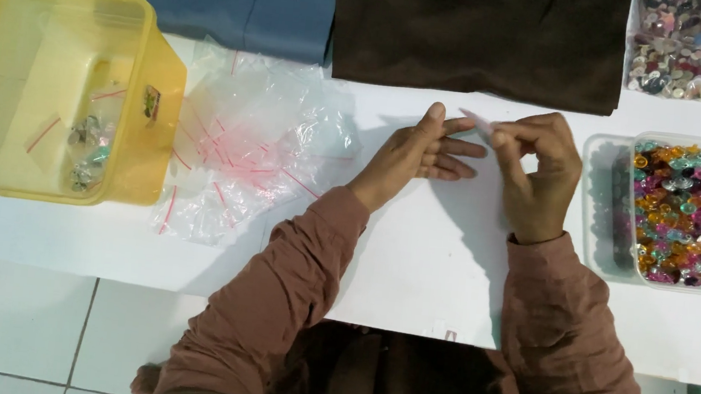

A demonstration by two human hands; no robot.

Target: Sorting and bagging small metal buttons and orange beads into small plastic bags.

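1. the left hand (413, 156) and the right hand (541, 177) meet over the middle of the white table (413, 254); between their fingertips sits one small clear bag (477, 124), pinched at its edges by both hands.
2. whether the small clear bag holds anything yet cannot be told (it is thin and partly hidden by the fingers).
3. done so far, as judged from the layout: a few filled bags (85, 150) lie at the bottom of the yellow bin (52, 91) on the far left.
4. left to do: a large heap of empty red-strip bags (235, 152) lies between the yellow bin and the hands, and the clear tray (607, 205) at the right is full of coloured beads (687, 212).
5. judgement: the work appears to be at an early stage, with most of the stock unpacked.
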